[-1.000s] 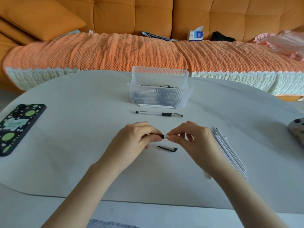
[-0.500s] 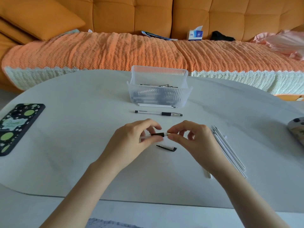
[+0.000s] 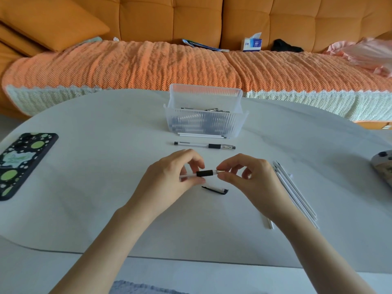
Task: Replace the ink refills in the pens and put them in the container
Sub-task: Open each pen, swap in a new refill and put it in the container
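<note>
— Two hands on one pen?
— Yes: the left hand grips the clear barrel, the right hand pinches the tip, pen level above the table.
— Around the grip?
— Cap just nearer the person, refills to its right, another pen and the container beyond.

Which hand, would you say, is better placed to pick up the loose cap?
Probably the right hand: the cap lies nearest it, and the left hand grips the pen.
</note>
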The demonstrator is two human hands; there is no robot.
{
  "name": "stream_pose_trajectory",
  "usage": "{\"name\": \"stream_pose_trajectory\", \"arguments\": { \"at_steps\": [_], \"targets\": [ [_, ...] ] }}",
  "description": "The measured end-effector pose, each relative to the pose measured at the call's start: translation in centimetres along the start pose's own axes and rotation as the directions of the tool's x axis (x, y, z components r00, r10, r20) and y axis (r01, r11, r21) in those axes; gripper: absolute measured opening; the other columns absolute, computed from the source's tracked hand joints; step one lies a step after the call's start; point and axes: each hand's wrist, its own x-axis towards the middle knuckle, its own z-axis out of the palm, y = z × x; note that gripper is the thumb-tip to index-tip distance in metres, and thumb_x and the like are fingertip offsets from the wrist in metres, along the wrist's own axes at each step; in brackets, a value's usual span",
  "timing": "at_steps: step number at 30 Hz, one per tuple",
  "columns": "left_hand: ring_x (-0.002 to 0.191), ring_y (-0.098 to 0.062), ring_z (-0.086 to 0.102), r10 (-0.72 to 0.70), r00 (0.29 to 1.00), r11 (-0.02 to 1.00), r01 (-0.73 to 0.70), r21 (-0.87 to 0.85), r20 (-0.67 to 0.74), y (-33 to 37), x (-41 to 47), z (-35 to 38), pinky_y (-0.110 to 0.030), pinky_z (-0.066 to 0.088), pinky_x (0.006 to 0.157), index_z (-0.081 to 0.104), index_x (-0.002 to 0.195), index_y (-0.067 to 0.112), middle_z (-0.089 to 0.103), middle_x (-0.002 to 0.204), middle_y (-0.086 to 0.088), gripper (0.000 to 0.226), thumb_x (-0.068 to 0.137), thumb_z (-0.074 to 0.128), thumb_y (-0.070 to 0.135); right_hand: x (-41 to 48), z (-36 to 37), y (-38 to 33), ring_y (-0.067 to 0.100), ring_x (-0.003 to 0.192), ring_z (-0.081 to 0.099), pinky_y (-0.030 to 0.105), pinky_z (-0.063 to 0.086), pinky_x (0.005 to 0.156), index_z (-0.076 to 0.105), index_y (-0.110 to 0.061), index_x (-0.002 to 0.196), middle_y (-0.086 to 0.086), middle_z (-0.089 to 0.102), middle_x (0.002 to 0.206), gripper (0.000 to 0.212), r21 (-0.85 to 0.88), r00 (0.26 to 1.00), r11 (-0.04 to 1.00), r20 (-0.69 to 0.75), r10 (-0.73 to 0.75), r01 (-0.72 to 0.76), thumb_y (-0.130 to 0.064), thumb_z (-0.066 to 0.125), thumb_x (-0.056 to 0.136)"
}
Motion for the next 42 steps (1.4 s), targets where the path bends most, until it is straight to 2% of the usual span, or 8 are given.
{"name": "stream_pose_trajectory", "arguments": {
  "at_steps": [4, 9, 21, 26, 30, 33, 36, 42],
  "targets": [
    [0.065, 0.000, 0.054, -0.037, 0.998, 0.998, 0.039, -0.049, 0.041, 0.1, 0.0, 0.0, -0.014, 0.039, 0.060, 0.060, 0.083, 0.033, 0.064, 0.072, 0.019, 0.005, 0.084, 0.063, 0.037, 0.0, -0.2, 0.0, -0.004, 0.060, 0.050, 0.013, 0.036, 0.057, 0.070, -0.023, 0.078, -0.023, 0.060, 0.067, 0.010, -0.003, 1.000, 1.000, -0.007, 0.007, -0.007, -0.014, 0.072, 0.079],
    [0.071, -0.012, 0.052, -0.017, 0.999, 1.000, 0.018, -0.024, 0.032, -0.1, 0.0, -0.1, -0.017, 0.040, 0.060, 0.060, 0.088, 0.035, 0.061, 0.083, 0.017, 0.020, 0.074, 0.073, 0.041, 0.0, -0.1, -0.1, -0.005, 0.058, 0.049, 0.012, 0.035, 0.057, 0.071, -0.021, 0.078, -0.018, 0.059, 0.064, 0.008, -0.018, 1.000, 1.000, -0.003, 0.011, -0.011, -0.013, 0.073, 0.078],
    [0.075, 0.000, 0.056, -0.073, 0.996, 0.997, 0.073, -0.013, 0.050, -0.9, 0.1, -0.7, -0.019, 0.044, 0.067, 0.065, 0.082, 0.032, 0.064, 0.075, 0.018, 0.007, 0.084, 0.063, 0.038, 0.2, -0.8, 0.5, -0.005, 0.058, 0.049, 0.009, 0.034, 0.056, 0.071, -0.020, 0.081, -0.014, 0.059, 0.069, 0.005, -0.050, 0.999, 0.998, -0.031, 0.034, -0.035, -0.015, 0.071, 0.080],
    [0.076, 0.000, 0.057, -0.101, 0.995, 0.994, 0.102, -0.048, 0.027, -1.4, 0.1, -0.8, -0.016, 0.041, 0.066, 0.064, 0.086, 0.034, 0.065, 0.078, 0.019, 0.007, 0.083, 0.065, 0.041, 0.1, 0.1, 2.0, -0.001, 0.086, 0.044, 0.010, 0.034, 0.066, 0.066, -0.032, 0.078, -0.020, 0.059, 0.076, 0.007, -0.350, 0.999, 0.937, 0.033, -0.008, 0.019, -0.027, 0.071, 0.079],
    [0.078, -0.003, 0.058, -0.099, 0.995, 0.993, 0.100, -0.057, 0.026, -1.2, 0.1, -0.6, -0.016, 0.041, 0.066, 0.063, 0.086, 0.034, 0.064, 0.079, 0.018, 0.008, 0.082, 0.066, 0.040, 0.1, 0.6, 2.2, -0.002, 0.087, 0.040, 0.011, 0.035, 0.067, 0.069, -0.030, 0.081, -0.018, 0.055, 0.079, 0.003, -0.371, 0.997, 0.928, 0.082, 0.005, 0.026, -0.032, 0.070, 0.079],
    [0.077, -0.003, 0.058, -0.096, 0.995, 0.992, 0.097, -0.079, 0.016, -1.0, 0.0, -0.5, -0.017, 0.043, 0.066, 0.063, 0.085, 0.034, 0.064, 0.078, 0.018, 0.007, 0.082, 0.066, 0.040, 0.3, 0.4, 2.0, -0.001, 0.084, 0.042, 0.008, 0.034, 0.068, 0.071, -0.033, 0.087, -0.018, 0.060, 0.083, 0.009, -0.270, 0.999, 0.963, 0.042, 0.019, -0.007, -0.035, 0.070, 0.079],
    [0.071, -0.005, 0.059, -0.098, 0.995, 0.988, 0.097, -0.117, 0.002, -0.7, 0.2, -0.3, -0.023, 0.046, 0.065, 0.062, 0.085, 0.033, 0.064, 0.078, 0.018, 0.007, 0.082, 0.065, 0.039, 0.4, -0.1, 1.0, -0.002, 0.067, 0.045, 0.005, 0.033, 0.058, 0.072, -0.033, 0.084, -0.026, 0.063, 0.073, 0.005, 0.025, 0.991, 0.991, 0.000, 0.132, -0.132, -0.033, 0.071, 0.079],
    [0.067, -0.007, 0.060, -0.080, 0.997, 0.977, 0.080, -0.197, 0.006, -0.1, 0.2, 0.0, -0.029, 0.049, 0.066, 0.061, 0.083, 0.035, 0.065, 0.078, 0.018, 0.007, 0.082, 0.067, 0.035, 0.1, 0.4, -0.3, -0.004, 0.052, 0.046, 0.003, 0.034, 0.052, 0.074, -0.016, 0.084, -0.010, 0.062, 0.064, 0.008, 0.406, 0.960, 0.873, 0.051, 0.275, -0.271, -0.022, 0.071, 0.080]
  ]
}}
